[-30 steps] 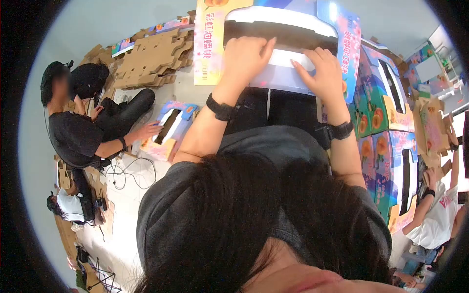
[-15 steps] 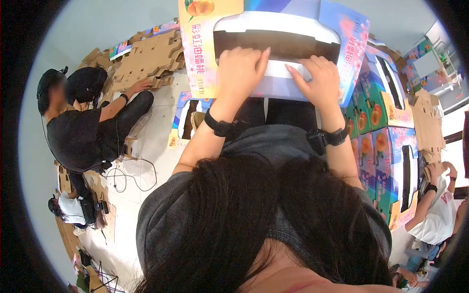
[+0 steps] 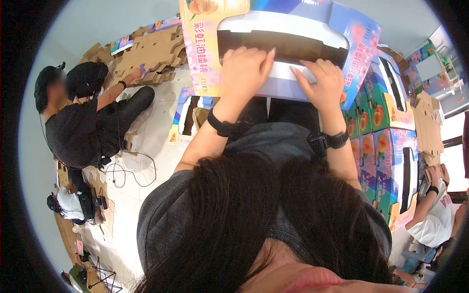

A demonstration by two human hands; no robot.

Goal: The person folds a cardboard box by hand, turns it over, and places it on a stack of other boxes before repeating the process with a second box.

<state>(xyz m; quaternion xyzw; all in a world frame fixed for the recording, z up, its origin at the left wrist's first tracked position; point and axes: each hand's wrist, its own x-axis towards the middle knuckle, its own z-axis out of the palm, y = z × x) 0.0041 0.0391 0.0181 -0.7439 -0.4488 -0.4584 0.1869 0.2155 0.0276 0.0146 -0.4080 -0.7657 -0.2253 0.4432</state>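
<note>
A printed peach carton (image 3: 283, 90) in yellow, blue and pink is in front of my body, with a white-edged window cut through its top. Its brown inside shows through that window. My left hand (image 3: 246, 71) lies over the near edge of the window, fingers bent into the opening and thumb stretched beside it. To its right, my right hand (image 3: 320, 83) hooks its fingers over the same edge, thumb pointing toward the left hand. The fingertips are partly hidden from me. Dark bands circle both wrists.
More peach cartons (image 3: 383, 161) are stacked on my right, beside flattened cardboard (image 3: 427, 129). Another carton (image 3: 188, 117) stands on the floor at left. A crouching person (image 3: 73, 127) is near flat cardboard sheets (image 3: 149, 53), with a cable (image 3: 129, 171) on the floor.
The carton has shifted slightly to the right in view, my hands staying on its window edge. At left, the crouching person's hand has moved and a small purple thing now shows at it.
</note>
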